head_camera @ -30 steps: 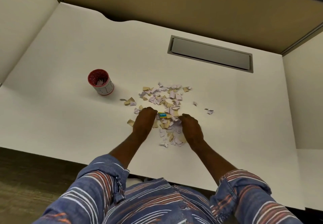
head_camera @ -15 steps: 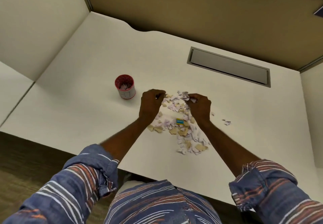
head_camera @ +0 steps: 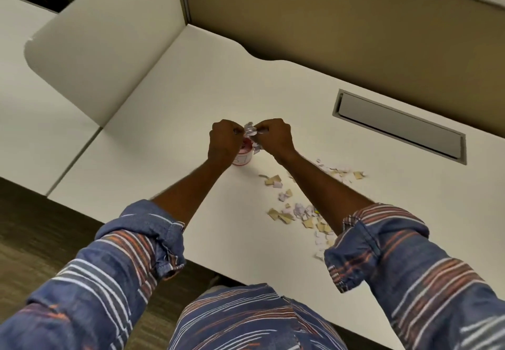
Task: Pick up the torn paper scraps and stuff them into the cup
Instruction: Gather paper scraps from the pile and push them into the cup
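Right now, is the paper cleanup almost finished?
Not yet. Done: hard to say, the cup is mostly hidden. In hand: the left hand and right hand are closed around a bunch of scraps right above the cup. Left: lots of loose scraps lie on the desk by the right arm.

1. Both hands are raised together over the cup (head_camera: 244, 155), which stands upright on the white worktop (head_camera: 169, 120).
2. The left hand (head_camera: 224, 142) is closed in a fist above the cup's left side, hiding much of it.
3. The right hand (head_camera: 274, 136) pinches a bunch of pale paper scraps (head_camera: 252, 131) above the cup's mouth.
4. More torn scraps (head_camera: 300, 213), tan and pale, lie scattered on the worktop to the right, partly under the right forearm.
5. A grey recessed panel (head_camera: 399, 125) sits in the worktop farther right.
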Demonstrator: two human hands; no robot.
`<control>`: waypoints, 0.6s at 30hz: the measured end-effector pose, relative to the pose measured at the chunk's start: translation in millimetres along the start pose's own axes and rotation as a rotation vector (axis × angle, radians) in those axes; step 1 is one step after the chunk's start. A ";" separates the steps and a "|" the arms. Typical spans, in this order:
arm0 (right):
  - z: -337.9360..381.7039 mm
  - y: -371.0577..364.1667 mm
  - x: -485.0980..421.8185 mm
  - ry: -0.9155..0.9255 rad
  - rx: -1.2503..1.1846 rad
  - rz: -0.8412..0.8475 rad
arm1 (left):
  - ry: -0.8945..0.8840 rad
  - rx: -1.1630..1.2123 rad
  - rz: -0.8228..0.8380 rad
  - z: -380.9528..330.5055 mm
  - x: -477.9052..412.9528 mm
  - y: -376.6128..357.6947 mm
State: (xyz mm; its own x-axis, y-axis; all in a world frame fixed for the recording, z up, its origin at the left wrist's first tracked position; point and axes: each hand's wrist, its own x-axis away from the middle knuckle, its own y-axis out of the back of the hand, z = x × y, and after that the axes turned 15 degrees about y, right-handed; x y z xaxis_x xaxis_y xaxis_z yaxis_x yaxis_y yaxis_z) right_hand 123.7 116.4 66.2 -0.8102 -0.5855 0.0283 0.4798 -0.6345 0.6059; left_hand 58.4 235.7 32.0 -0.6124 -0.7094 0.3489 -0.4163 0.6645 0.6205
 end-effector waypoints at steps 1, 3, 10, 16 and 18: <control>2.9 -4.0 -7.1 -0.006 0.041 0.027 | 0.004 -0.017 0.010 1.9 -2.6 1.7; 6.1 -10.7 -19.7 -0.024 0.133 0.098 | -0.020 -0.040 0.032 4.8 -6.4 4.4; 18.2 -29.9 -45.8 -0.135 0.271 0.264 | -0.126 -0.265 0.105 8.9 -23.6 13.4; 25.0 -40.3 -53.1 -0.224 0.193 0.256 | -0.130 -0.304 0.141 3.2 -28.0 15.6; 27.4 -41.3 -55.1 -0.241 0.178 0.250 | -0.137 -0.295 0.129 2.4 -27.3 14.8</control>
State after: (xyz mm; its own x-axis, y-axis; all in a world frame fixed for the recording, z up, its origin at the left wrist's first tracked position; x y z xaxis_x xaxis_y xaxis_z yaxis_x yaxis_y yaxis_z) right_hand 139.3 188.6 61.4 -0.7415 -0.5625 0.3657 0.6238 -0.3772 0.6846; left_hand 67.3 265.5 30.0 -0.7402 -0.5725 0.3528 -0.1293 0.6360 0.7608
